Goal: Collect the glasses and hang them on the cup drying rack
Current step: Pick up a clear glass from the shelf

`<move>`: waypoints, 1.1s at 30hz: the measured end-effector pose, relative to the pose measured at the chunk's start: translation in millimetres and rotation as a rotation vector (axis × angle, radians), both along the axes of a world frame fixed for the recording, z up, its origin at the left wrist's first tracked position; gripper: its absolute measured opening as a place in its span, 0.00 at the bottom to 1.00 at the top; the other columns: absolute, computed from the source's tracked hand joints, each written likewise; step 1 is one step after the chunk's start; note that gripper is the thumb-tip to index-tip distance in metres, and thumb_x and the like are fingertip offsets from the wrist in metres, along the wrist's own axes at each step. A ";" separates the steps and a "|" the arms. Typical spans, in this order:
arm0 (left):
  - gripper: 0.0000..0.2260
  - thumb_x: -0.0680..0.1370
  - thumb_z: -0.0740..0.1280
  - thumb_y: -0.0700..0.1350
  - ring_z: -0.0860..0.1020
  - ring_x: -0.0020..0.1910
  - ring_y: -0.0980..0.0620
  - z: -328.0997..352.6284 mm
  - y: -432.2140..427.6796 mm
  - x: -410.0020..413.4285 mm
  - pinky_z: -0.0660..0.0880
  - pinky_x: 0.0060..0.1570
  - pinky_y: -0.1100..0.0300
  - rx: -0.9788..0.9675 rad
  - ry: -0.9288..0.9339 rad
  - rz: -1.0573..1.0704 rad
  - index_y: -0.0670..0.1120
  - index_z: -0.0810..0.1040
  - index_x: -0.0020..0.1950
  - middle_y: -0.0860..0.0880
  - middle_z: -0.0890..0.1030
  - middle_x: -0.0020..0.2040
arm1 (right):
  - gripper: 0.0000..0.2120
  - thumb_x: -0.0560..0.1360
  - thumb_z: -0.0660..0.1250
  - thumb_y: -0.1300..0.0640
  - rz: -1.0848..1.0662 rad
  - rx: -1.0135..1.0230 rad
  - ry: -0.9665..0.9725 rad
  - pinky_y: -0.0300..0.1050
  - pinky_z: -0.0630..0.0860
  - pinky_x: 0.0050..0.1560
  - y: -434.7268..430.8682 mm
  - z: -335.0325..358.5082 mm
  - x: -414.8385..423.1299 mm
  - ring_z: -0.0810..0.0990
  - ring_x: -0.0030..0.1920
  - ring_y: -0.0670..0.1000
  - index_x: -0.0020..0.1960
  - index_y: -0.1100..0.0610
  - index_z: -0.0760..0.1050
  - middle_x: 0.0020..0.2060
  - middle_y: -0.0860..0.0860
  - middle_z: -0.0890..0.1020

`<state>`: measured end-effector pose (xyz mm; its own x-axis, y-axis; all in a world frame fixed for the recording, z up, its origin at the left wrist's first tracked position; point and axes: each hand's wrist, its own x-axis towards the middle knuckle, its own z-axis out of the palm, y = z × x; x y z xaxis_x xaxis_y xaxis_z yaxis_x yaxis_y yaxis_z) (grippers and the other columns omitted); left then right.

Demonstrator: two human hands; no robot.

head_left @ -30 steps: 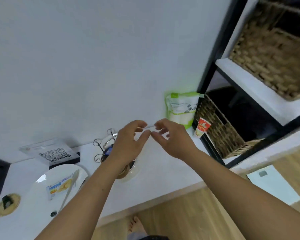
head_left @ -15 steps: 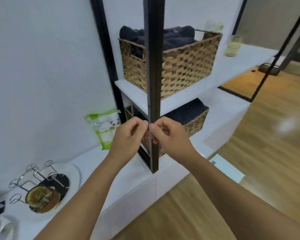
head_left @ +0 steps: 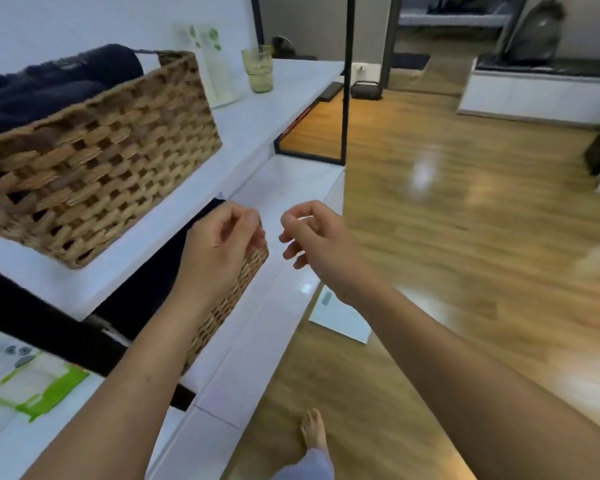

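A head-worn view looks down at two bare forearms reaching forward over a white shelving unit and a wooden floor. The left hand (head_left: 222,240) and right hand (head_left: 314,237) hover close together near the centre, apart from each other, fingers loosely curled and holding nothing.

The one glass (head_left: 258,69) in view, pale green and ribbed, stands upright on the white upper shelf (head_left: 257,119) at about 11 o'clock, well beyond both hands. Just beside it, to its left, a white pouch with green leaf marks (head_left: 208,64) stands upright. No drying rack shows in this view.

Between the hands and the glass, filling the 10 o'clock area, a large woven basket (head_left: 94,154) sits on the same shelf, with dark blue towels (head_left: 42,84) piled inside. A second woven basket (head_left: 229,303) sits on the level below, partly hidden behind the left wrist. A black frame bar (head_left: 49,327) crosses at 8 o'clock, and a thin black upright post (head_left: 347,77) rises at 12 o'clock.

At 8 o'clock, on the low white counter (head_left: 243,368), lies a white and green packet (head_left: 32,386). A white flat scale (head_left: 340,320) rests on the floor near 6 o'clock, under the right forearm. A bare foot (head_left: 314,431) stands on the glossy wood floor (head_left: 465,237) at 6 o'clock. The far room is blurred; a low white bench (head_left: 541,95) sits at 2 o'clock.
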<state>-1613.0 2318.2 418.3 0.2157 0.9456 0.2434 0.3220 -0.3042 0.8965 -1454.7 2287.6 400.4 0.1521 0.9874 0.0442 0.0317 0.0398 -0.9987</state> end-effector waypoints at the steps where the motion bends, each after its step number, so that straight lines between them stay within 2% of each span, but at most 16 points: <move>1: 0.15 0.77 0.62 0.55 0.83 0.43 0.48 -5.6 13.9 10.9 0.80 0.51 0.43 -0.013 -0.014 -0.011 0.45 0.79 0.43 0.48 0.84 0.39 | 0.06 0.79 0.66 0.52 -0.014 -0.014 0.013 0.49 0.77 0.38 11.0 0.5 11.2 0.82 0.37 0.51 0.49 0.54 0.75 0.39 0.56 0.83; 5: 0.14 0.81 0.62 0.51 0.82 0.40 0.47 -22.8 73.8 52.5 0.80 0.50 0.47 -0.071 -0.097 -0.047 0.43 0.77 0.41 0.47 0.81 0.36 | 0.12 0.81 0.62 0.49 -0.057 -0.091 0.068 0.50 0.76 0.38 60.3 5.7 51.9 0.81 0.37 0.53 0.49 0.58 0.75 0.39 0.54 0.82; 8: 0.17 0.82 0.61 0.50 0.77 0.33 0.51 -23.7 118.1 77.8 0.75 0.42 0.64 -0.081 -0.107 -0.047 0.43 0.73 0.36 0.48 0.76 0.30 | 0.20 0.82 0.56 0.44 -0.064 -0.152 0.148 0.49 0.74 0.37 102.6 17.3 79.9 0.79 0.33 0.53 0.46 0.59 0.74 0.33 0.52 0.80; 10: 0.19 0.82 0.59 0.49 0.73 0.32 0.52 -19.3 144.4 91.8 0.72 0.37 0.68 -0.062 -0.098 -0.063 0.42 0.72 0.34 0.47 0.74 0.29 | 0.22 0.83 0.53 0.44 -0.084 -0.169 0.178 0.47 0.73 0.35 129.7 23.7 96.0 0.78 0.31 0.52 0.44 0.59 0.74 0.30 0.51 0.79; 14: 0.19 0.83 0.59 0.48 0.72 0.31 0.52 -17.3 190.6 114.2 0.72 0.38 0.63 -0.055 -0.099 -0.054 0.41 0.71 0.34 0.46 0.73 0.29 | 0.23 0.83 0.53 0.43 -0.065 -0.181 0.195 0.46 0.73 0.34 177.0 22.1 121.7 0.78 0.31 0.51 0.42 0.59 0.74 0.30 0.52 0.79; 19: 0.18 0.82 0.61 0.48 0.73 0.32 0.53 -14.1 248.1 137.5 0.72 0.39 0.58 -0.058 -0.076 0.028 0.38 0.73 0.37 0.47 0.74 0.30 | 0.20 0.83 0.54 0.45 0.012 -0.159 0.137 0.48 0.75 0.38 246.3 15.7 155.2 0.79 0.35 0.52 0.45 0.59 0.75 0.33 0.52 0.80; 24: 0.16 0.80 0.62 0.51 0.78 0.41 0.42 -8.2 303.7 162.5 0.77 0.48 0.46 -0.035 -0.074 0.210 0.40 0.76 0.40 0.44 0.80 0.37 | 0.18 0.83 0.56 0.47 0.154 -0.105 0.097 0.51 0.76 0.41 325.5 13.5 188.8 0.80 0.38 0.53 0.47 0.59 0.76 0.34 0.52 0.81; 26: 0.15 0.80 0.62 0.51 0.79 0.41 0.42 -3.2 322.7 176.2 0.77 0.48 0.45 -0.044 -0.078 0.286 0.40 0.76 0.40 0.45 0.80 0.36 | 0.18 0.83 0.56 0.48 0.210 -0.095 0.095 0.50 0.77 0.41 358.8 17.9 202.8 0.81 0.38 0.53 0.46 0.59 0.76 0.34 0.52 0.81; 29: 0.13 0.80 0.62 0.49 0.78 0.38 0.51 6.7 346.6 196.1 0.76 0.40 0.51 -0.099 -0.113 0.416 0.43 0.76 0.40 0.47 0.80 0.37 | 0.18 0.83 0.56 0.46 0.296 -0.116 0.087 0.50 0.78 0.42 404.2 28.6 221.0 0.82 0.40 0.54 0.47 0.58 0.77 0.35 0.53 0.82; 33: 0.11 0.81 0.63 0.47 0.80 0.41 0.49 16.4 367.9 212.7 0.79 0.48 0.47 -0.105 -0.181 0.532 0.42 0.78 0.43 0.49 0.80 0.37 | 0.17 0.82 0.57 0.46 0.389 -0.154 0.043 0.52 0.80 0.46 459.2 38.9 234.5 0.82 0.41 0.54 0.48 0.56 0.77 0.36 0.53 0.82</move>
<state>-1400.3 2686.1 434.8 -0.3334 0.9336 0.1313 0.2454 -0.0485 0.9682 -1220.2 2746.8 439.3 -0.2348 0.9662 -0.1069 0.0016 -0.1096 -0.9940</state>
